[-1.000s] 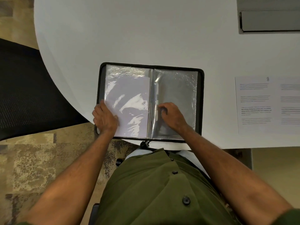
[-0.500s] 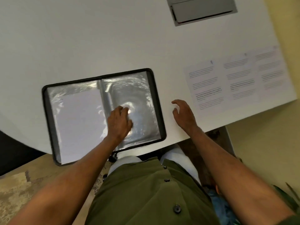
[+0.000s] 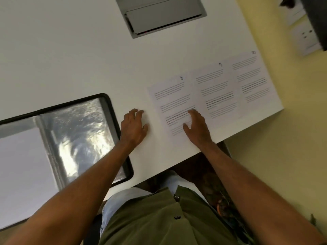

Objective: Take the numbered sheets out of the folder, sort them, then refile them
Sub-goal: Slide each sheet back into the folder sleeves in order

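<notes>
Head view: the folder [image 3: 74,138] lies open at the left of the white bench [image 3: 70,59], a white sheet in its left sleeve. Sheets 8 [image 3: 169,96], 9 [image 3: 214,85] and 10 [image 3: 251,75] lie overlapped in a row to the right. Left hand [image 3: 133,127], grip open and empty, rests on bare bench between folder and 8. Right hand [image 3: 196,128], fingers spread, holding nothing, is over the lower part of 8

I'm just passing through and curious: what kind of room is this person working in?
Probably an office or meeting room. A large white table has a grey cable hatch set into it, there is a wall socket, and printed sheets lie beside a display folder.
</notes>
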### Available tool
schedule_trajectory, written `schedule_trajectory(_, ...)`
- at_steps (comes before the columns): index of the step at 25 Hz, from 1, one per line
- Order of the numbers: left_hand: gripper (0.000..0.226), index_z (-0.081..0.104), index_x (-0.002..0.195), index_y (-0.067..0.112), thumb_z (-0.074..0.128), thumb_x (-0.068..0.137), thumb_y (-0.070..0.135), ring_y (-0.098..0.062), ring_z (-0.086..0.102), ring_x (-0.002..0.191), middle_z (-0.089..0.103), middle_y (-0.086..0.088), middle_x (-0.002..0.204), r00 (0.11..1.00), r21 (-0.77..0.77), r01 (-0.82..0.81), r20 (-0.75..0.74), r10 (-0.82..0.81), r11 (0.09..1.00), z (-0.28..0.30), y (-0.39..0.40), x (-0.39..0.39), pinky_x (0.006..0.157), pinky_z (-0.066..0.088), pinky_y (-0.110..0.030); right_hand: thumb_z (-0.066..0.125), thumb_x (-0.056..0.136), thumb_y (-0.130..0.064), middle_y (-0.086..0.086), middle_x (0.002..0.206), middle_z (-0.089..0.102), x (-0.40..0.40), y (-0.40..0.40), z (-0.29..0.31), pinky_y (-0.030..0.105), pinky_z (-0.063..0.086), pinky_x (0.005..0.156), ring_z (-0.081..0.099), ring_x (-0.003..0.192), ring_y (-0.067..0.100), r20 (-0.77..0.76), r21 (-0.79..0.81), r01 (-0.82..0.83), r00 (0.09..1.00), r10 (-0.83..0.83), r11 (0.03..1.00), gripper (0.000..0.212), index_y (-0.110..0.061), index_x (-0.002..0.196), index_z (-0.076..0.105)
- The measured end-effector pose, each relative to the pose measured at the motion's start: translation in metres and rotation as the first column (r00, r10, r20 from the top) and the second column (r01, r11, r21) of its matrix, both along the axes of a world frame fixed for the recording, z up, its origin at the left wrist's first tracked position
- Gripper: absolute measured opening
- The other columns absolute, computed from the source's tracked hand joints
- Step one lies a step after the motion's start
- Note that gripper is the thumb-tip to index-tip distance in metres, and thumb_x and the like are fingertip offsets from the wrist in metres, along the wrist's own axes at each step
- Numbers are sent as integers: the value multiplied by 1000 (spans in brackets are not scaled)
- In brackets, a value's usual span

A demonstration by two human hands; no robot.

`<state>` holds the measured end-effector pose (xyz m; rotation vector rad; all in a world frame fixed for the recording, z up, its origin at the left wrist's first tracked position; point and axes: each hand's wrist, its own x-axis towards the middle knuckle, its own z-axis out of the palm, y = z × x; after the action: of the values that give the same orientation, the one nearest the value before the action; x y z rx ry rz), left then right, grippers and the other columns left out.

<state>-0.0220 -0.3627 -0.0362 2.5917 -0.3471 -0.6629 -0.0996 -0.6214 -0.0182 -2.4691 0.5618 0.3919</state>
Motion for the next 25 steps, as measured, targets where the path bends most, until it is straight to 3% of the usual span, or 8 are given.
schedule_trajectory(8,79,24,157,7,65,95,33,-41,31,140,26,-17,160,995,42,-101,2,101,994,-12,-81,73,106,39,-57,61,87,-70,14,170,-15,21,-34,-35,50,0,128,-14,157,30,-275,-190,-378,907,321,906,120,-8,162,-10)
schedule_trajectory(14,63,42,143,9,66,94,40,-38,37,130,36,-16,146,988,144,-150,-15,154,978,-16,-97,100,98,42,-52,57,86,-75,14,169,-20,21,-33,-44,52,-2,128,-18,156,30,-276,-203,-404,897,344,892,123,-9,161,-14)
schedule_trajectory(21,53,57,132,12,70,93,44,-34,38,134,40,-14,142,950,-28,-293,-125,288,956,-17,-102,104,107,39,-45,56,86,-76,13,168,-21,21,-34,-43,51,-3,127,-20,156,29,-265,-195,-397,902,342,897,123,-9,161,-14)
schedule_trajectory(23,54,55,133,13,74,91,41,-25,46,128,41,-11,138,882,-192,-455,-233,410,870,-13,-106,98,108,42,-37,57,86,-75,13,168,-21,21,-35,-43,51,-3,128,-20,156,29,-263,-187,-394,903,340,900,122,-9,161,-14)
schedule_trajectory(25,66,43,142,18,77,90,38,-18,51,120,45,-7,135,754,-325,-654,-363,548,683,-9,-108,86,103,47,-34,55,88,-74,13,169,-20,22,-35,-42,51,-3,128,-19,156,29,-260,-176,-389,904,339,904,119,-10,161,-13)
